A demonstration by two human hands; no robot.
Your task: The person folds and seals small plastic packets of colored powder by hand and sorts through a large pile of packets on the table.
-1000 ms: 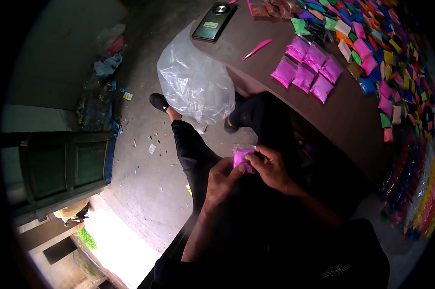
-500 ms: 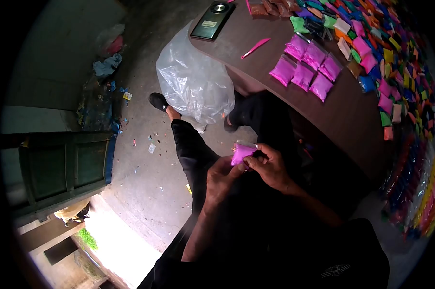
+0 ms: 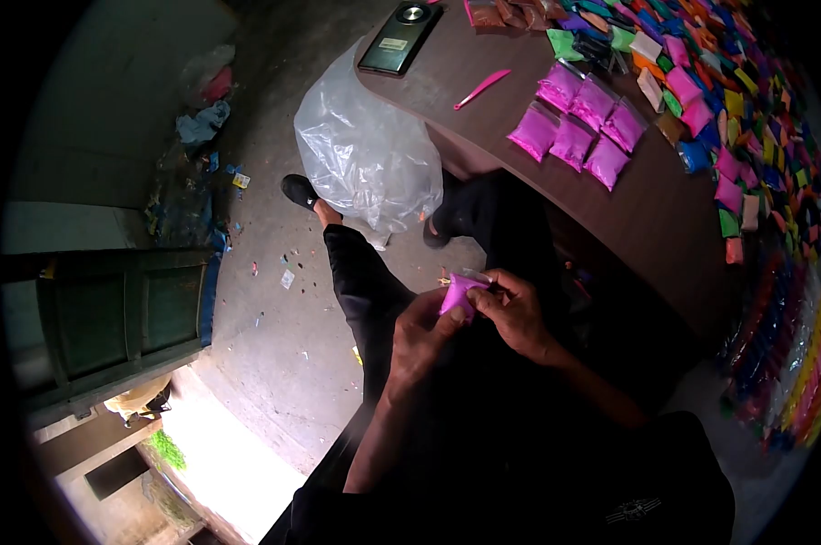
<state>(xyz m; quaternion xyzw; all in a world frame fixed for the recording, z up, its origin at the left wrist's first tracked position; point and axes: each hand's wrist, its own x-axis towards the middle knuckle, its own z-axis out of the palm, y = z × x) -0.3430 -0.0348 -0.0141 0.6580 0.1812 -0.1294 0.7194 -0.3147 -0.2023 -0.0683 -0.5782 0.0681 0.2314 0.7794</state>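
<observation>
Above my lap, both hands hold one small clear packet of pink filling [image 3: 461,292]. My left hand [image 3: 418,336] grips its lower left side, with the thumb pressed near the bottom. The fingers of my right hand [image 3: 512,313] pinch the right side and the clear top edge. On the brown table [image 3: 647,213] lie several similar pink packets [image 3: 571,143] in two rows. A pink plastic knife [image 3: 483,89] rests on the tabletop left of them.
A phone [image 3: 400,38] lies at the table's left corner. A big pile of colourful packets [image 3: 701,91] covers the far right, with long strips of packets [image 3: 792,363] below. A large clear plastic bag [image 3: 365,154] stands on the floor beside my feet. Litter dots the floor near a green door [image 3: 124,318].
The pink packet has turned slightly between my fingers, and my left hand has shifted a little to the right. Things on the table stay where they were.
</observation>
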